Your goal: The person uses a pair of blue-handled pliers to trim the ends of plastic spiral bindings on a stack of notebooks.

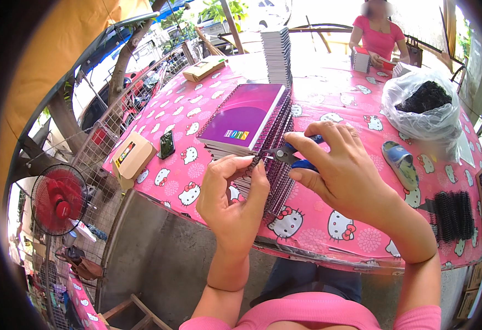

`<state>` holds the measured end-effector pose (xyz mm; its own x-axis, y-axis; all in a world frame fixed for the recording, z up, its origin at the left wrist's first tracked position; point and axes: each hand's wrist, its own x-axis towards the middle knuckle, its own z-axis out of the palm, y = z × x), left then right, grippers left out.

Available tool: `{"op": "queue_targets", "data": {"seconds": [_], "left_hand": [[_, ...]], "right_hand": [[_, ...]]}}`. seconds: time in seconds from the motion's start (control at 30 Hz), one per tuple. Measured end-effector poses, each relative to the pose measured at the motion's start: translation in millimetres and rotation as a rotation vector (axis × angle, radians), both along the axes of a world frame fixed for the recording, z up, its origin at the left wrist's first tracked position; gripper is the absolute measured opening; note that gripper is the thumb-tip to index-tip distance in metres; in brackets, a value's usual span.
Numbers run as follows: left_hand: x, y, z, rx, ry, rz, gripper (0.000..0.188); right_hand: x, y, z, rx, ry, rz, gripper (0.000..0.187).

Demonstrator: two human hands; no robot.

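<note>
My right hand (342, 170) grips a pair of blue-handled pliers (283, 155), with their dark jaws pointing left toward my left fingertips. Thumb and fingers of my left hand (232, 190) are pinched together close to the jaw tips; what lies between them is too small to make out. Just behind and beneath both hands stands a stack of spiral notebooks (243, 118), the top one with a purple cover. Dark coils show along the stack's left and right sides. My hands partly hide its near end.
A tall stack of white-paged notebooks (276, 58) stands behind. Right are a plastic bag (417, 124) with black contents, a blue slipper (400, 165) and black coils (453, 215). Left lie a phone (167, 144) and cardboard box (133, 157). Another person (381, 38) sits across, holding something red.
</note>
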<state>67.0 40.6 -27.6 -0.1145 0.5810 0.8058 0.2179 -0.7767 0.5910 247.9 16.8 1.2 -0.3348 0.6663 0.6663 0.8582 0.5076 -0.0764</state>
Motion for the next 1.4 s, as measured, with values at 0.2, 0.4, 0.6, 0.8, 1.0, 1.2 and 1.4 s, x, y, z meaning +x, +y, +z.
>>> {"op": "queue_targets", "data": {"seconds": [0.2, 0.4, 0.6, 0.8, 1.0, 1.2, 1.4], "left_hand": [[1, 0, -2, -0.006, -0.029, 0.002, 0.018], [3, 0, -3, 0.006, -0.027, -0.01, 0.018], [5, 3, -6, 0.021, -0.099, -0.011, 0.02], [7, 0, -13, 0.025, -0.17, -0.059, 0.019], [9, -3, -11, 0.014, -0.185, -0.056, 0.019], [10, -2, -14, 0.024, -0.183, -0.031, 0.02], [11, 2, -17, -0.007, -0.278, -0.103, 0.022]], "right_hand": [[-1, 3, 5, 0.045, -0.057, 0.005, 0.042], [11, 15, 6, 0.055, -0.009, -0.006, 0.054], [3, 15, 5, -0.263, 0.022, -0.118, 0.057], [4, 14, -11, 0.079, 0.016, -0.087, 0.056], [4, 14, -9, 0.063, 0.045, -0.086, 0.057], [2, 17, -10, 0.143, 0.028, -0.094, 0.058], [3, 17, -7, -0.234, 0.085, -0.119, 0.057]]}}
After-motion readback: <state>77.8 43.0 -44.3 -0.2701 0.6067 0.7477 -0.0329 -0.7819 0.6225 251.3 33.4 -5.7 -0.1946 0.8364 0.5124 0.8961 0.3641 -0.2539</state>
